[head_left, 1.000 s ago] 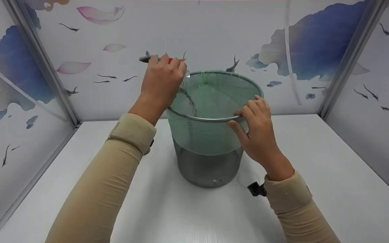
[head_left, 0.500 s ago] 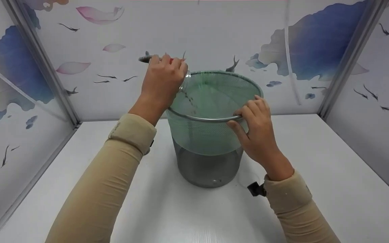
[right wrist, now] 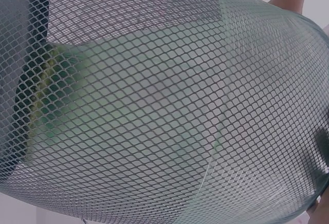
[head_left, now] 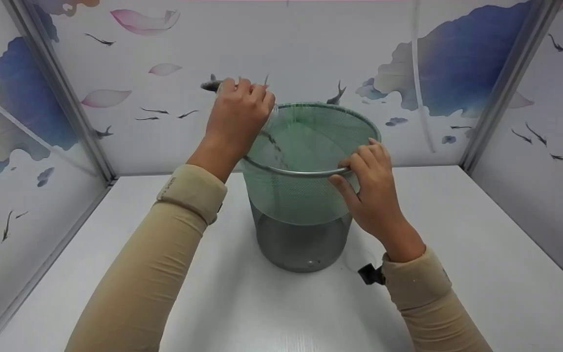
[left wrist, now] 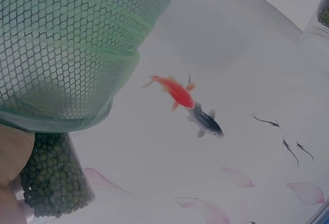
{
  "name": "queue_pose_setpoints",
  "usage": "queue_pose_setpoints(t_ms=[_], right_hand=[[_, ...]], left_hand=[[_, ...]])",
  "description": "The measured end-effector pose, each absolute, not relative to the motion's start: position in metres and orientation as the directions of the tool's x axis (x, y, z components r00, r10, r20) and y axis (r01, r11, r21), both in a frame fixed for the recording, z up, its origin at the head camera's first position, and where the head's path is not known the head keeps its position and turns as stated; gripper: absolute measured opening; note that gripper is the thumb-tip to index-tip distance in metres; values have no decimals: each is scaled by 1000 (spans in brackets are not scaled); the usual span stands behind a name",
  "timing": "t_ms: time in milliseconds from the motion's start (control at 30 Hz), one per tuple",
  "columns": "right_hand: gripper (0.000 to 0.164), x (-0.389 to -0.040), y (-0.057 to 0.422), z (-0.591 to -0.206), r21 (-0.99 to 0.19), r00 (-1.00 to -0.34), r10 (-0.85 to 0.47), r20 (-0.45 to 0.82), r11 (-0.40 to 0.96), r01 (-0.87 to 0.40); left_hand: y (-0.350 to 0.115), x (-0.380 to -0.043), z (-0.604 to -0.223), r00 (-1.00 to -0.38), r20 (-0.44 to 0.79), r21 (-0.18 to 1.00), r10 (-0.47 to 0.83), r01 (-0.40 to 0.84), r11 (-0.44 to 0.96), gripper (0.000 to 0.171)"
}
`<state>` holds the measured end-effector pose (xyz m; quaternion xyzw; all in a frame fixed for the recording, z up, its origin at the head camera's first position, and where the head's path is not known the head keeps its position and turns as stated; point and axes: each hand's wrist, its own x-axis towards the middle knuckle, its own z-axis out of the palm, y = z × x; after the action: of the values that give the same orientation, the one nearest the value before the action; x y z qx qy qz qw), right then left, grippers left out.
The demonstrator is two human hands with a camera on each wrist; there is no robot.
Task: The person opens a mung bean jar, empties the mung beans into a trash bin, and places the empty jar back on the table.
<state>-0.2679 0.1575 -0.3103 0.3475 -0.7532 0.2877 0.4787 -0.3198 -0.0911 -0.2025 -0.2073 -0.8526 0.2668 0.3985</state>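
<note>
Left hand (head_left: pixel 240 115): fingers wrapped round the clear jar (left wrist: pixel 56 178), clamped on it. Hand is back-up, over the bin's rim on its own side. Jar sits under the palm, tilted, mostly hidden by the hand in head view; left wrist view shows green beans packed in it, with the bin's rim across part of it.

Bean stream (head_left: pixel 275 143): thin line, just right of and below left hand, dropping inside the bin.

Bin (head_left: pixel 303 247): grey mesh, upright, between the hands and below both. Green bag (head_left: pixel 291 198) lines it and folds over the rim, covering the upper part of the outside.

Right hand (head_left: pixel 374 188): clamped on the rim at the near right, fingers over the top edge, thumb against the outside. Well apart from left hand, a bit lower.

Right wrist view: mostly mesh, bag showing through. Yellowish strip near the bin's base; too blurred to tell what.

Second jar (left wrist: pixel 323 16): green beans in this one too, cut off by the frame edge, apart from left hand.

Table (head_left: pixel 457 234): white, under the bin, below both hands. Black block (head_left: pixel 372 274) at right wrist, beside the rolled cuff. Back wall (head_left: pixel 291 54) beyond the hands, fish print (head_left: pixel 211 84) just left of left fingertips.
</note>
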Motion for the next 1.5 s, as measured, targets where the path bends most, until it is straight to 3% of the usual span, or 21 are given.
queue_pose_setpoints(t_ms=[300,1100,1500], right_hand=[[44,-267,157,-309,-106,-302,-246,921,588,-802],[46,-268,157,-310,-101,-299,-247,922,593,-799],[45,-268,158,-310,-108,-308,-248,919,593,-798]], left_hand=[[-91,-321,-203,-568,575,-629,590,155,762,21],[-89,-319,-201,-561,548,-686,620,123,717,24],[-89,-321,-203,-508,557,-710,657,119,694,17]])
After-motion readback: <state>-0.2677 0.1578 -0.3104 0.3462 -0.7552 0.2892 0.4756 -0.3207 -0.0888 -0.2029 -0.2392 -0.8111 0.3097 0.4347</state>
